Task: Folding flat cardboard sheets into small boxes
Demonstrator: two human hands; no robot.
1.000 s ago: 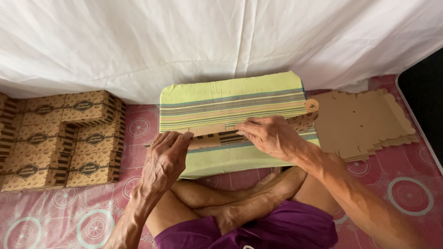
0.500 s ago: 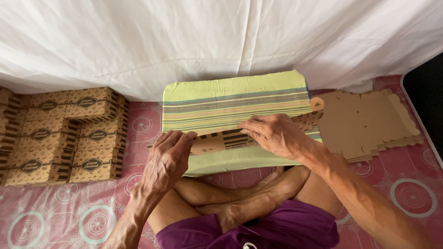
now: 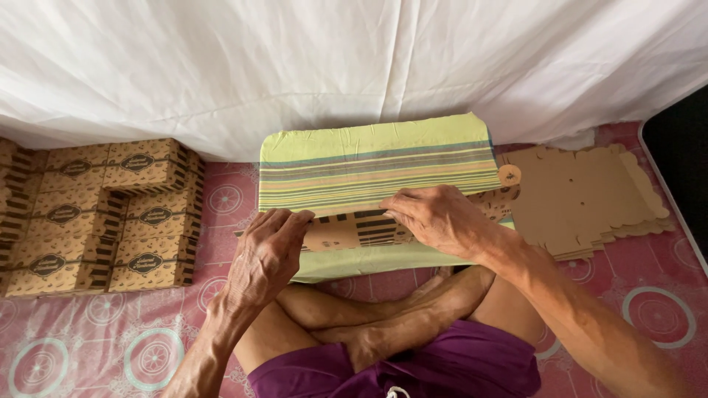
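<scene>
Here, the items run from the left edge of the scene to the right.

Finished stock: a stack of folded brown boxes (image 3: 96, 210) sits on the pink patterned floor sheet (image 3: 88, 339), at its left edge, well apart from the work surface.

Left hand (image 3: 264, 256): it lies palm down with the fingers curled over the left end of the flat cardboard blank (image 3: 361, 230), pressing rather than pinching; whether the thumb grips underneath cannot be told.

Work surface: the striped green board (image 3: 376, 166) carries the blank along its near edge, in front of the person's crossed legs.

Workpiece: the blank lies flat and lengthwise, its printed face up, its middle bare between the two hands.

Right hand (image 3: 442, 217): it is spread flat over the right part of the blank, fingertips pointing left along a fold line, closed on nothing.

Supply: a pile of unfolded blanks (image 3: 590, 199) rests just beside the right edge of the board.

Step judged in hand: creasing a side panel of the blank.

Technique: the left hand should anchor its end firmly while the right runs along the score, so that the fold stays straight. The near edge of the board serves as a backing. Uneven pressure would likely skew the crease.
</scene>
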